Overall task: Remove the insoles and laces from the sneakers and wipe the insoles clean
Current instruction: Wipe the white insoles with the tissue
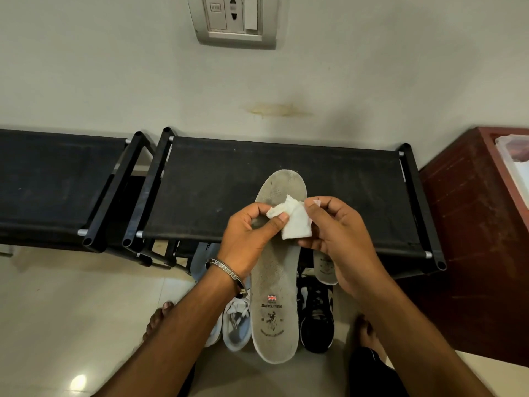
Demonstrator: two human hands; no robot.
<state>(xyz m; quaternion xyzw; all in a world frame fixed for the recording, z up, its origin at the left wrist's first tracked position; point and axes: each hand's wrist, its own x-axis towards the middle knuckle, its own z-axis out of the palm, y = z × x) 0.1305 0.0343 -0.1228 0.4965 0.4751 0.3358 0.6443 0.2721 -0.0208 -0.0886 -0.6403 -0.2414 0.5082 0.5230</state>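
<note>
A worn grey insole [273,305] with a printed logo is held in the air, toe end pointing away from me. My left hand [249,236] grips its left edge, and the thumb presses one corner of a folded white wipe [294,222] onto it. The wipe's other end is pinched by my right hand [337,242] at the insole's right edge. A second grey insole [325,267] shows below my right hand, partly hidden. On the floor stand a black sneaker [316,322] and a white sneaker [236,328], both partly covered by the held insole.
A black shoe rack [286,164] stands against the wall behind the insole, with a second rack [57,173] to its left. At the right is a red-brown cabinet [472,224]. A pale shoe [200,262] sits under the rack. My bare feet rest on the tiled floor [71,310].
</note>
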